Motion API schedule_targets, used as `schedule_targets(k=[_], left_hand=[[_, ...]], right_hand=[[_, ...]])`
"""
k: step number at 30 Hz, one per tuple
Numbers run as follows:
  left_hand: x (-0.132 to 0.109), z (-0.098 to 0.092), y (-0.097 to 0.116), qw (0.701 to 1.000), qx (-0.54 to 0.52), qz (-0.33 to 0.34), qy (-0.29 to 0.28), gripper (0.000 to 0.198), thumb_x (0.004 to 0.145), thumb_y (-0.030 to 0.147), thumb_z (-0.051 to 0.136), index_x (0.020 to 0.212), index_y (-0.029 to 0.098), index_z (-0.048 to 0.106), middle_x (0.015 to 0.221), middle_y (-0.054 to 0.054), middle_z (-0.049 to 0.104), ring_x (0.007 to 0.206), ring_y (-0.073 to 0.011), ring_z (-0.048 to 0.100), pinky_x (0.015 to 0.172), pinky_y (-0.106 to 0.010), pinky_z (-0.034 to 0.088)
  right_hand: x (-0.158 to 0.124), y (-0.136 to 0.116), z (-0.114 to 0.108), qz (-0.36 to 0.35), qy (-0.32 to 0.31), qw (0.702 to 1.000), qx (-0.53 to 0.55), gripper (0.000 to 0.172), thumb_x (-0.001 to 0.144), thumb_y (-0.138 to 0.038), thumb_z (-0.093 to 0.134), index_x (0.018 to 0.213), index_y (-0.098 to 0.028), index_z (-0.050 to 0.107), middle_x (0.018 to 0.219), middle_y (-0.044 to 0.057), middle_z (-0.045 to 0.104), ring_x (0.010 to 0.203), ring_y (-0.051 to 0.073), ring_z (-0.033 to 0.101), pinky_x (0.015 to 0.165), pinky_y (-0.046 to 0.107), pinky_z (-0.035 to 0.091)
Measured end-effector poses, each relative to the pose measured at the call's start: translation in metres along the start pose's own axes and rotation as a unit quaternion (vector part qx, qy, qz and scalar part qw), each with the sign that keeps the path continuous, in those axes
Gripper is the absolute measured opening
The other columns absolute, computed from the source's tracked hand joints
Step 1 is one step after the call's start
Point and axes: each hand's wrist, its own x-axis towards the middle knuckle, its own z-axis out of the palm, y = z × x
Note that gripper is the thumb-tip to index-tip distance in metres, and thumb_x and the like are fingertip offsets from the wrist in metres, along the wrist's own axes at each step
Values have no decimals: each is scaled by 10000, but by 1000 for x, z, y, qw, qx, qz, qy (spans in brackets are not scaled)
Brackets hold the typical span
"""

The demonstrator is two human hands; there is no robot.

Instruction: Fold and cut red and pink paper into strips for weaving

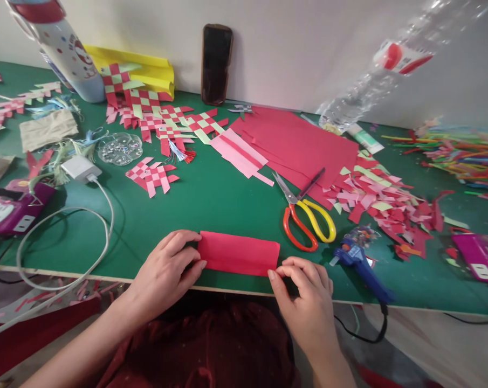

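Note:
A red paper strip (239, 254), wide and with a crease along its lower part, lies near the table's front edge. My left hand (169, 264) pinches its left end between thumb and fingers. At the lower right corner my right hand (302, 285) grips it between thumb and forefinger. Beyond my right hand rest scissors (308, 215) with one red and one yellow handle, blades apart. A blue hot glue gun (361, 264) lies to the right of that hand. Pink paper pieces (241, 153) and large red paper sheets (296, 145) are farther back.
Woven paper fish (152, 177) lie at the back left, near a clear bead tray (120, 148) and white charger (82, 168). A phone (217, 64) and plastic bottle (361, 86) lean on the wall. Paper scraps (377, 188) are heaped right. A white cable (110, 215) loops left.

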Motion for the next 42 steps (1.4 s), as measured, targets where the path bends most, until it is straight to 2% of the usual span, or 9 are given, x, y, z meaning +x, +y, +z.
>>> schedule_targets(k=[8, 14, 20, 23, 27, 30, 35, 42], left_hand=[[0, 2, 2, 1000, 7, -26, 14, 193, 938, 228, 540, 758, 173, 584, 1120, -89, 569, 1070, -210, 570, 915, -369, 506], [2, 3, 4, 999, 13, -31, 23, 188, 938, 220, 529, 770, 173, 599, 1069, -81, 580, 1014, -204, 583, 896, -375, 513], [0, 1, 0, 1000, -1, -9, 23, 113, 942, 273, 551, 942, 181, 617, 1110, -99, 569, 1042, -223, 564, 901, -395, 519], [0, -2, -1, 1000, -5, 10, 18, 138, 921, 295, 598, 991, 176, 607, 1146, -115, 541, 1066, -240, 536, 900, -407, 515], [4, -6, 0, 999, -19, 36, 11, 55, 931, 207, 574, 937, 178, 621, 1149, -99, 551, 1099, -232, 507, 927, -395, 492], [8, -7, 1, 998, -42, 46, 1, 122, 940, 206, 563, 840, 183, 629, 1090, -72, 593, 1084, -221, 503, 932, -385, 480], [10, -4, 0, 999, -40, 15, -9, 190, 960, 257, 536, 815, 179, 632, 987, -59, 622, 1010, -204, 523, 894, -362, 485], [9, -2, 3, 1000, 11, -24, 11, 235, 940, 305, 568, 760, 166, 627, 945, -62, 591, 981, -217, 506, 873, -385, 479]], right_hand=[[1, -1, 0, 4, -7, 1000, -9, 192, 907, -356, 575, 763, -232, 604, 915, 45, 627, 878, 215, 530, 743, 349, 354], [2, -2, 0, 4, -9, 1000, -16, 193, 903, -345, 576, 749, -231, 596, 912, 46, 628, 871, 216, 523, 731, 345, 347], [1, -1, 0, 8, -11, 1000, -12, 196, 901, -351, 576, 751, -227, 601, 913, 43, 629, 873, 209, 533, 746, 344, 354], [1, -1, 0, 6, -11, 1000, -14, 187, 905, -346, 578, 761, -228, 600, 915, 44, 628, 875, 212, 530, 756, 348, 355], [0, 0, 0, -4, -9, 1000, -10, 174, 916, -336, 572, 784, -226, 600, 931, 47, 626, 883, 213, 522, 758, 348, 354], [-1, 2, -1, -4, -18, 1000, 4, 152, 916, -334, 580, 811, -228, 610, 960, 45, 628, 910, 212, 526, 786, 352, 360], [-4, 3, -4, 1, -32, 999, 18, 140, 912, -365, 591, 866, -246, 648, 1006, 42, 642, 954, 218, 532, 810, 358, 364], [-2, -1, -2, 20, -25, 999, -3, 196, 914, -370, 577, 789, -235, 646, 986, 43, 646, 934, 214, 536, 786, 350, 354]])
